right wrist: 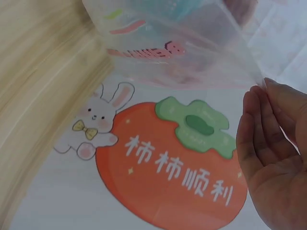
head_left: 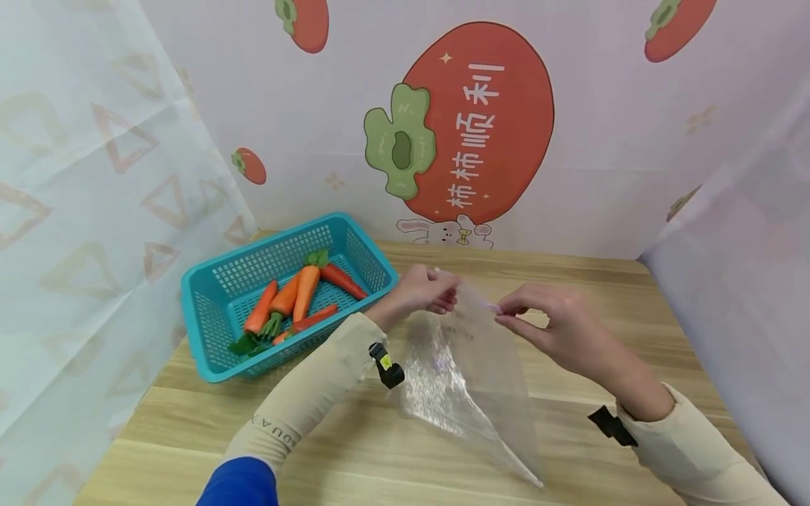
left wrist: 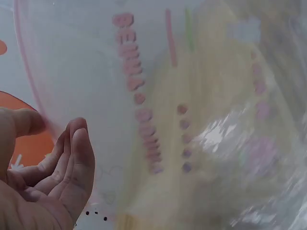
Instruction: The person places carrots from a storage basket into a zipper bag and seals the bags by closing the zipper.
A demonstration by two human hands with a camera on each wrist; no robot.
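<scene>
A clear plastic bag point(head_left: 468, 365) with a pinkish top edge and faint printing hangs between the two hands, its lower corner near the table. At its upper left, my left hand point(head_left: 422, 288) pinches the bag's edge. My right hand point(head_left: 563, 327) pinches the same edge farther right between thumb and fingers. Pink lettering on the bag point(left wrist: 139, 96) shows in the left wrist view, beside the left hand point(left wrist: 53, 167). In the right wrist view, the right hand point(right wrist: 273, 139) holds a corner of the bag point(right wrist: 192, 62). No contents are visible in the bag.
A blue-green plastic basket point(head_left: 215, 281) stands left of the hands, holding several carrots point(head_left: 306, 292) and red peppers point(head_left: 342, 280). The wooden table point(head_left: 354, 450) meets a printed backdrop point(head_left: 595, 140) behind, with sheets at both sides.
</scene>
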